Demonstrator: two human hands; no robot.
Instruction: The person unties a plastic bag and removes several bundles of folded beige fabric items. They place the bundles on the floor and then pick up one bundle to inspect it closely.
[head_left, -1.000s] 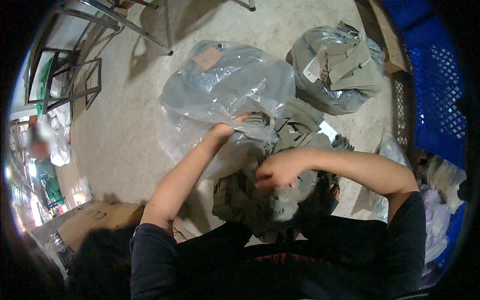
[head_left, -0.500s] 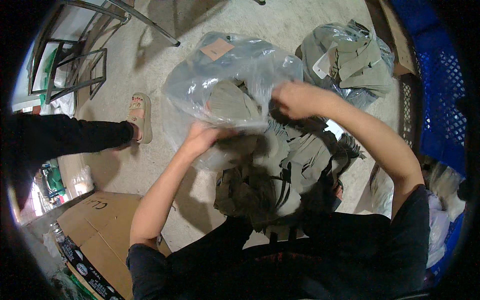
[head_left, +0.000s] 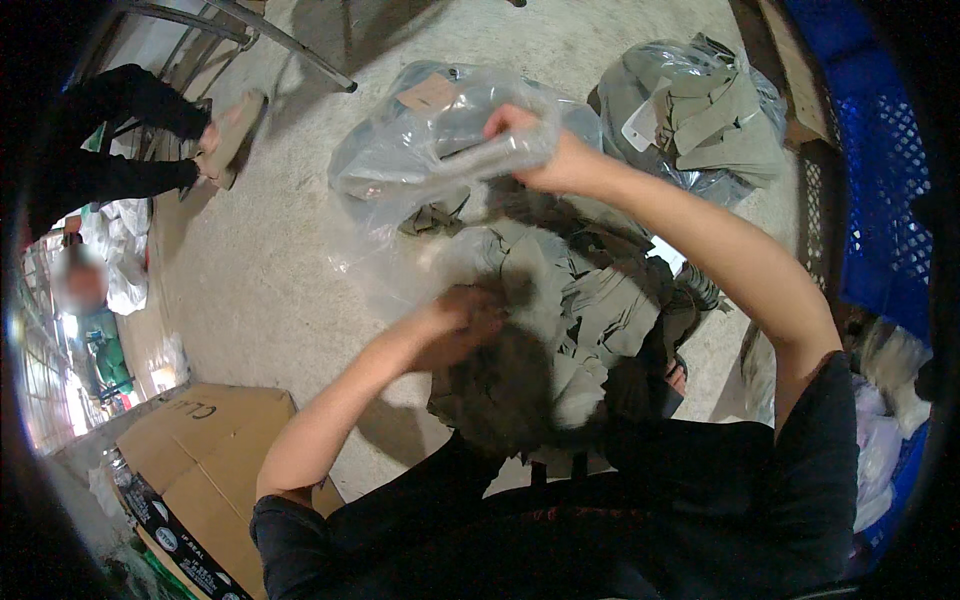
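A large clear plastic bag [head_left: 380,170] lies on the floor in front of me, with an orange-tan paper label [head_left: 427,93] on it. My right hand [head_left: 550,155] is closed on the bag's rim and holds it raised. Below the rim, grey-green cut fabric pieces [head_left: 605,310] are heaped in front of my legs, some reaching into the bag's mouth. My left hand [head_left: 460,325] is at the left side of the heap, over the fabric; its fingers are smeared by motion and partly in shadow.
Another clear bag [head_left: 640,85] of similar fabric stands at the far right, near blue plastic crates [head_left: 885,190]. A cardboard box [head_left: 220,440] sits at the lower left. Metal frame legs [head_left: 290,45] reach in at the upper left, beside another person's legs [head_left: 140,178].
My right hand has lifted the bag's rim up and slightly left. My left hand has left the bag's near edge and moved down right onto the fabric. The other person's legs have shifted farther away.
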